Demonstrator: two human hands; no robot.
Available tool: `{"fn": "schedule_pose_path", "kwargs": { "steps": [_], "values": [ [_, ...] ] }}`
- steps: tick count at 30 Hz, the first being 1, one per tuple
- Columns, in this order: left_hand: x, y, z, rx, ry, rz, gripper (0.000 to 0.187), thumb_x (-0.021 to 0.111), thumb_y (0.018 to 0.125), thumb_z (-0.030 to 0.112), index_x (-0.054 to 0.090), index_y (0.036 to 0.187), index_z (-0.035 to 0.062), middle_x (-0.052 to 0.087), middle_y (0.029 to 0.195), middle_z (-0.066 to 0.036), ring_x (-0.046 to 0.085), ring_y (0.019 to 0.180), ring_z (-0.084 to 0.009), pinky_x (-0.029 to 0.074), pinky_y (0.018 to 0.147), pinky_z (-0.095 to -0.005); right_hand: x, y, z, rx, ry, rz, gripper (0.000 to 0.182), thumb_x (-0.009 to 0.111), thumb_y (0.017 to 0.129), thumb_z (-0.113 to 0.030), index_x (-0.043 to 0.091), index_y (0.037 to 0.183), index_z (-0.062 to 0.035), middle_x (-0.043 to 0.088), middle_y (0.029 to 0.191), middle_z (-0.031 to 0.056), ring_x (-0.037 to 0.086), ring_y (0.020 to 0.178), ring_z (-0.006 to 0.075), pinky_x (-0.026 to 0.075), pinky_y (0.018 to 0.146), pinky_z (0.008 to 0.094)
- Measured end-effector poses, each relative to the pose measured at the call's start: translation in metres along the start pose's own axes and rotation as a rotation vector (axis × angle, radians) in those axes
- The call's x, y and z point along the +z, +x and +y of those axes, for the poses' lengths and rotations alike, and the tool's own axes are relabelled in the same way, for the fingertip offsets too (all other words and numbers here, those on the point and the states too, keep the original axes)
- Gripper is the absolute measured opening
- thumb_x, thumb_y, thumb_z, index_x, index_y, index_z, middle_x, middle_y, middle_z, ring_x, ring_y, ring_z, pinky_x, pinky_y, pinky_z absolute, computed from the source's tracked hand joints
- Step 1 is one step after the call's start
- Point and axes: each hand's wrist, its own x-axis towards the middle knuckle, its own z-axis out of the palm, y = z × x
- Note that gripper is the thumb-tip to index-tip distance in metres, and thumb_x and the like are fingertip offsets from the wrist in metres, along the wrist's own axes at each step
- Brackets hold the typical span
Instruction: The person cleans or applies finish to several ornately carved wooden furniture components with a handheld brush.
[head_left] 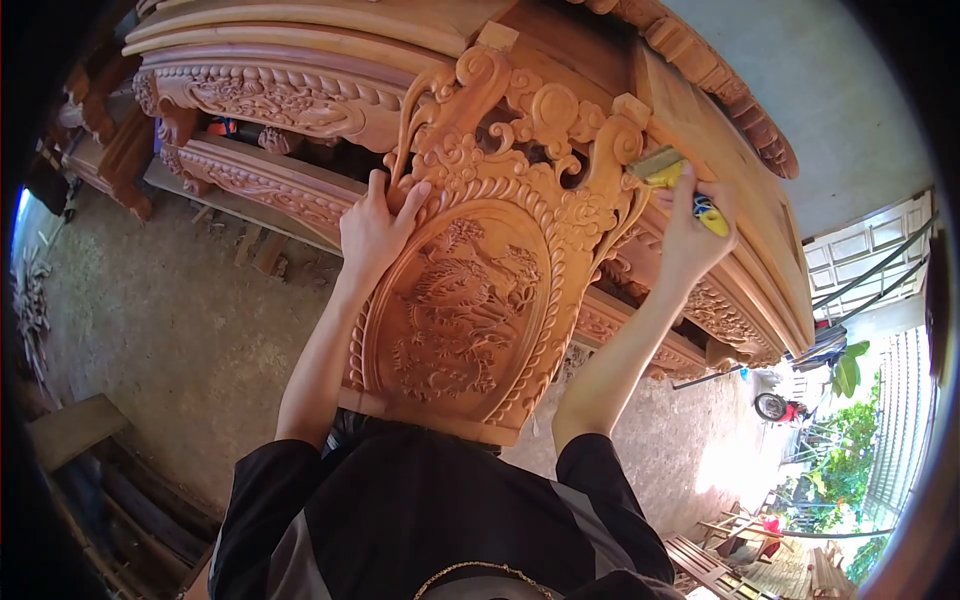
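Note:
A carved wooden panel (397, 388) with an oval relief and a scrolled top leans between my body and the carved furniture behind it. My left hand (380, 225) rests on its left edge, fingers and thumb apart around the carved border. In my right hand (690, 230) is a paintbrush (661, 169) with a yellow handle that has a blue patterned part. The brush's bristles are right at the scroll on the panel's upper right corner.
Large carved wooden furniture (280, 100) spans the space behind the panel. Wood scraps (262, 250) lie on the concrete floor (180, 320). A wooden board (75, 432) sits at lower left. A motorbike (780, 408) and slatted wooden pieces (715, 565) are to the right.

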Motion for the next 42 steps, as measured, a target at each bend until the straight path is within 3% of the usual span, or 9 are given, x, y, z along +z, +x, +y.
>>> {"fn": "schedule_pose_path", "kwargs": {
  "steps": [3,6,9,13,18,22,28,39,42],
  "values": [
    [0.001,0.001,-0.001,-0.021,-0.006,-0.021,0.061,0.057,0.093,0.064,0.049,0.097,0.0033,0.066,0.069,-0.024,0.067,0.070,-0.0443,0.052,0.063,-0.0517,-0.010,-0.002,-0.017,0.385,0.217,-0.229,0.029,0.072,0.094,-0.013,0.055,0.073,-0.0017,0.065,0.059,0.0077,0.067,0.053,0.0113,0.049,0.046,0.0234],
    [0.002,0.001,-0.002,-0.005,-0.012,-0.008,0.062,0.057,0.092,0.064,0.048,0.096,0.0034,0.066,0.069,-0.024,0.067,0.070,-0.0445,0.052,0.063,-0.0518,0.001,-0.002,-0.012,0.076,0.043,-0.008,0.029,0.071,0.095,-0.014,0.055,0.074,-0.0023,0.066,0.059,0.0084,0.067,0.052,0.0115,0.050,0.046,0.0226],
    [0.000,0.000,0.000,0.003,-0.008,0.005,0.061,0.057,0.093,0.064,0.048,0.095,0.0036,0.066,0.069,-0.024,0.067,0.070,-0.0447,0.052,0.063,-0.0520,-0.007,0.000,-0.027,0.426,0.151,-0.176,0.028,0.071,0.095,-0.015,0.055,0.075,-0.0023,0.067,0.061,0.0089,0.067,0.053,0.0117,0.049,0.046,0.0216],
    [0.003,-0.002,-0.001,0.015,0.031,0.040,0.058,0.057,0.093,0.063,0.050,0.095,0.0056,0.063,0.062,-0.016,0.067,0.068,-0.0407,0.051,0.064,-0.0486,-0.005,0.001,-0.023,0.276,0.101,-0.062,0.028,0.070,0.096,-0.017,0.056,0.076,-0.0020,0.067,0.061,0.0090,0.067,0.052,0.0113,0.048,0.044,0.0209],
    [0.001,-0.001,0.000,0.025,0.014,0.052,0.057,0.057,0.094,0.063,0.050,0.096,0.0059,0.063,0.062,-0.016,0.067,0.067,-0.0407,0.052,0.064,-0.0487,0.002,0.001,-0.033,0.438,0.233,-0.344,0.029,0.070,0.096,-0.018,0.057,0.076,-0.0020,0.067,0.060,0.0070,0.067,0.052,0.0111,0.049,0.045,0.0209],
    [0.003,-0.001,-0.002,0.011,0.020,0.020,0.057,0.056,0.094,0.062,0.050,0.095,0.0058,0.063,0.060,-0.014,0.068,0.067,-0.0391,0.052,0.063,-0.0477,0.033,-0.005,-0.023,0.167,0.298,-0.188,0.030,0.068,0.097,-0.019,0.056,0.074,-0.0032,0.067,0.058,0.0068,0.066,0.051,0.0106,0.048,0.046,0.0228],
    [0.002,0.000,-0.002,0.008,0.009,0.020,0.057,0.056,0.094,0.062,0.050,0.094,0.0057,0.063,0.058,-0.012,0.068,0.066,-0.0378,0.052,0.063,-0.0464,0.032,0.022,-0.027,0.213,0.196,-0.152,0.030,0.068,0.097,-0.019,0.057,0.077,-0.0004,0.067,0.066,0.0084,0.067,0.051,0.0141,0.050,0.045,0.0229],
    [-0.004,-0.001,0.002,-0.016,-0.048,-0.021,0.064,0.054,0.093,0.067,0.048,0.093,0.0033,0.065,0.069,-0.025,0.066,0.071,-0.0455,0.051,0.063,-0.0521,0.033,0.035,-0.019,0.461,0.285,-0.205,0.032,0.066,0.097,-0.020,0.057,0.076,0.0016,0.069,0.069,0.0125,0.067,0.048,0.0162,0.046,0.039,0.0246],
    [0.000,0.000,-0.001,-0.016,-0.020,-0.017,0.063,0.055,0.093,0.066,0.048,0.093,0.0035,0.065,0.069,-0.025,0.066,0.071,-0.0455,0.051,0.062,-0.0520,0.043,0.026,-0.011,0.300,0.416,-0.026,0.033,0.065,0.098,-0.020,0.056,0.076,0.0020,0.069,0.071,0.0131,0.066,0.047,0.0165,0.046,0.038,0.0240]
  ]
}}
